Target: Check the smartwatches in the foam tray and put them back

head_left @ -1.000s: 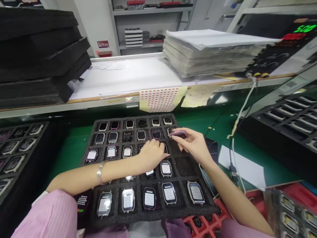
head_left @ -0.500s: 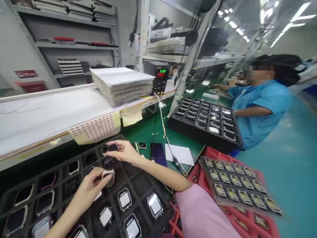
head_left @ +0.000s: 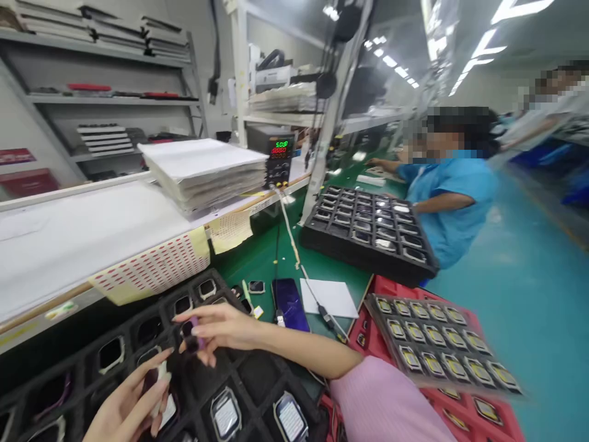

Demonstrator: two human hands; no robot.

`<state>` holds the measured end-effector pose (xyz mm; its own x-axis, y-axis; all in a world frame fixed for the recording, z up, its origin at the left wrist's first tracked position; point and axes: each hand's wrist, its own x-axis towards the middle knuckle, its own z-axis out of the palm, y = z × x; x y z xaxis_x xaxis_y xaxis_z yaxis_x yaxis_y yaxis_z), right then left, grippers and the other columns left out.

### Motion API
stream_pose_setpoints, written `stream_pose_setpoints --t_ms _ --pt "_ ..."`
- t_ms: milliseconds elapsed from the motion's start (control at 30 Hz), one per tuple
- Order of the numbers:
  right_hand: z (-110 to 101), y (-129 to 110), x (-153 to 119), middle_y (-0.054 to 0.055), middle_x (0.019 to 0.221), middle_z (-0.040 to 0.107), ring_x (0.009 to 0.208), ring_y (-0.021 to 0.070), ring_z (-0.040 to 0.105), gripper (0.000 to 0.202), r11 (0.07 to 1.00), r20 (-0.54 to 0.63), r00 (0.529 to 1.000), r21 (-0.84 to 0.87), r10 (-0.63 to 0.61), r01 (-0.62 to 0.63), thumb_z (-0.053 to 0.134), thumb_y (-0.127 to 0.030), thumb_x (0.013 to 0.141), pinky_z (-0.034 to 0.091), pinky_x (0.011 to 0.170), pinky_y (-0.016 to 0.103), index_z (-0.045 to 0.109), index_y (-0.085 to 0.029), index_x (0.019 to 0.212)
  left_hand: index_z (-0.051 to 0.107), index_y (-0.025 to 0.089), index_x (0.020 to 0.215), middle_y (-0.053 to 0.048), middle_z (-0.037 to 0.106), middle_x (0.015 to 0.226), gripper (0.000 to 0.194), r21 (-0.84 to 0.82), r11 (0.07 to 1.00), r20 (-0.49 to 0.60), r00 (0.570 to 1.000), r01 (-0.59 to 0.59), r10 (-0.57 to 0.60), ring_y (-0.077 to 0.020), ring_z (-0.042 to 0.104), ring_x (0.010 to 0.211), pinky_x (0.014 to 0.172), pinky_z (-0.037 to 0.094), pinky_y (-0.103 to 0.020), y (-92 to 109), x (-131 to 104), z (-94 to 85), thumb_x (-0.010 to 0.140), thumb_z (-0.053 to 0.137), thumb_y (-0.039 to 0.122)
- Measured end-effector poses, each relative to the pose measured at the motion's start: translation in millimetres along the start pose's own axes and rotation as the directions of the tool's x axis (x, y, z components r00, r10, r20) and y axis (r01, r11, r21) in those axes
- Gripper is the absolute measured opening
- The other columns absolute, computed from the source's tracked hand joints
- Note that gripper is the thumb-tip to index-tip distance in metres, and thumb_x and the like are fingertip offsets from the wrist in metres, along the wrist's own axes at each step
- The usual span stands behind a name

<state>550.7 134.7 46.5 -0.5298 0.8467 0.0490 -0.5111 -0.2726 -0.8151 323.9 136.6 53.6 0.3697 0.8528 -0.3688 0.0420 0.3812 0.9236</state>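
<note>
My left hand (head_left: 126, 405) is closed on a silver-edged smartwatch case (head_left: 161, 373), held tilted above the black foam tray (head_left: 246, 402). To its upper right, my right hand (head_left: 225, 328) pinches a purple smartwatch case (head_left: 188, 336) between thumb and fingers, also over the tray. Fingers cover part of both cases. Around the hands, several tray compartments hold watch cases; some screens are dark. A lit watch with white text (head_left: 226, 414) lies below my right hand, and another lit watch (head_left: 291, 417) sits at the tray's near right corner.
Right of the tray are a phone (head_left: 291, 304), white paper (head_left: 329, 298) and a cable (head_left: 315, 288). Farther right stand a second black watch tray (head_left: 322, 242) and red trays (head_left: 473, 322) under a clear tray of parts (head_left: 432, 334). A person in blue (head_left: 453, 199) works beyond.
Both hands have moved left and down in the picture, each still with a watch case. The camera view has shifted slightly. A second person now shows at the far right.
</note>
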Motion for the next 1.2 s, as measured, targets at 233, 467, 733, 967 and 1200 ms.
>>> stream_pose_setpoints --t_ms 233,467,733,967,1200 --pt "12.7 -10.0 1.0 0.012 0.097 0.069 0.054 0.0109 0.062 0.047 0.996 0.003 0.998 0.064 0.063 -0.063 0.068 -0.027 0.085 0.049 0.046 0.021 0.055 -0.015 0.129 0.053 0.016 0.116 0.006 0.049 0.064 0.043 0.287 0.936 0.078 0.979 -0.205 0.190 -0.0065 0.039 0.042 0.042 0.033 -0.019 23.8 -6.0 2.5 0.080 0.064 0.039" --pt "16.5 -11.5 6.9 0.013 0.099 0.070 0.055 0.0115 0.063 0.040 1.000 -0.044 0.999 0.006 0.023 -0.022 0.062 -0.023 0.088 0.050 0.044 0.020 0.056 -0.017 0.128 0.052 0.020 0.118 -0.006 0.059 0.113 0.038 0.367 0.859 0.083 0.932 -0.357 0.352 -0.0160 0.057 0.080 0.068 0.047 -0.026 21.8 -1.0 1.3 0.081 0.060 0.023" --pt "20.5 -8.0 7.6 0.008 0.089 0.069 0.054 0.0110 0.064 0.037 0.988 -0.061 0.998 -0.156 0.015 -0.025 0.064 -0.023 0.088 0.053 0.046 0.021 0.060 -0.018 0.125 0.051 0.018 0.111 -0.002 0.063 0.096 0.031 0.414 0.816 0.171 0.915 -0.403 0.366 -0.0165 0.058 0.087 0.081 0.045 -0.028 28.6 -4.7 0.7 0.081 0.055 0.017" --pt "22.6 -7.4 7.3 0.002 0.073 0.064 0.054 0.0130 0.065 0.039 0.983 -0.073 0.997 -0.179 0.030 -0.043 0.065 -0.024 0.087 0.054 0.046 0.022 0.060 -0.018 0.125 0.047 0.018 0.117 -0.003 0.061 0.095 0.034 0.369 0.841 0.181 0.918 -0.396 0.352 -0.0143 0.056 0.075 0.071 0.046 -0.027 25.1 -4.7 3.0 0.084 0.054 0.020" --pt "23.4 -6.0 6.8 0.001 0.067 0.063 0.050 0.0118 0.062 0.041 0.981 -0.091 0.996 -0.192 0.023 -0.040 0.067 -0.024 0.085 0.054 0.045 0.022 0.061 -0.017 0.125 0.049 0.018 0.111 -0.002 0.060 0.095 0.030 0.430 0.810 0.174 0.917 -0.398 0.358 -0.0162 0.056 0.085 0.079 0.044 -0.028 29.1 -5.6 2.1 0.082 0.054 0.017"
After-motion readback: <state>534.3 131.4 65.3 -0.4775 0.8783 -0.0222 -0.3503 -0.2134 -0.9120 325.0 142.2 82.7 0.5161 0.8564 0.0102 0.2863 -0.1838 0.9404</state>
